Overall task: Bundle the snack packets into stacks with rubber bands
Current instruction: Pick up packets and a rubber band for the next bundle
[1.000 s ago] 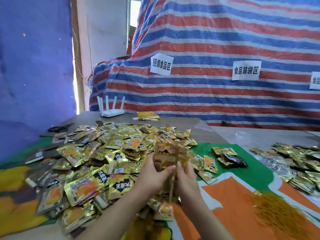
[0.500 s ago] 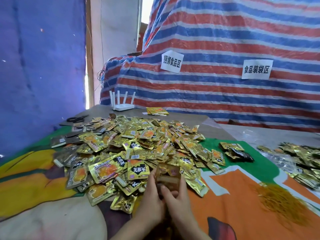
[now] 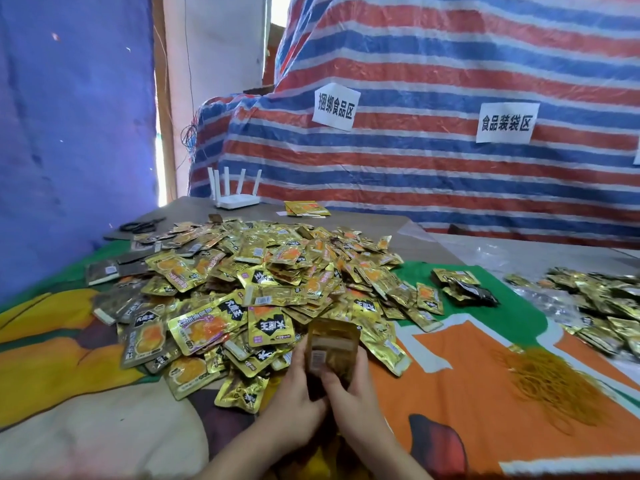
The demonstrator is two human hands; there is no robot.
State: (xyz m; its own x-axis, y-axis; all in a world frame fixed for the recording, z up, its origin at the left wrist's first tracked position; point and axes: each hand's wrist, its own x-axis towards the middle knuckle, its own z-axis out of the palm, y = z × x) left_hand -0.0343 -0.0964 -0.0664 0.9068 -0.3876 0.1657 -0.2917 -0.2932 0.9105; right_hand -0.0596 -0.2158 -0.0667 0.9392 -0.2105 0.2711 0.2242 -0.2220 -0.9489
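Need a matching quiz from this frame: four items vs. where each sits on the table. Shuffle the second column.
Things:
1. router
2. rubber bands
3. scissors
4. stack of packets

Places:
A. held upright in both hands, near centre
B. loose yellow heap on the orange cloth, right
C. far table edge, against the striped tarp
D. far left, beside the packet pile

Pairs: 1-C, 2-B, 3-D, 4-A

Big heap of snack packets (image 3: 263, 289) blocks the centre and left of the table, right up to both hands. Bare orange cloth (image 3: 450, 375) to the right of the hands gives open passage. Further right a pile of rubber bands (image 3: 550, 382), beyond it a small bundle (image 3: 464, 285) and a second packet pile (image 3: 602, 303). Near left cloth (image 3: 86, 427) bare. Far: router (image 3: 235, 199), scissors (image 3: 142, 226).
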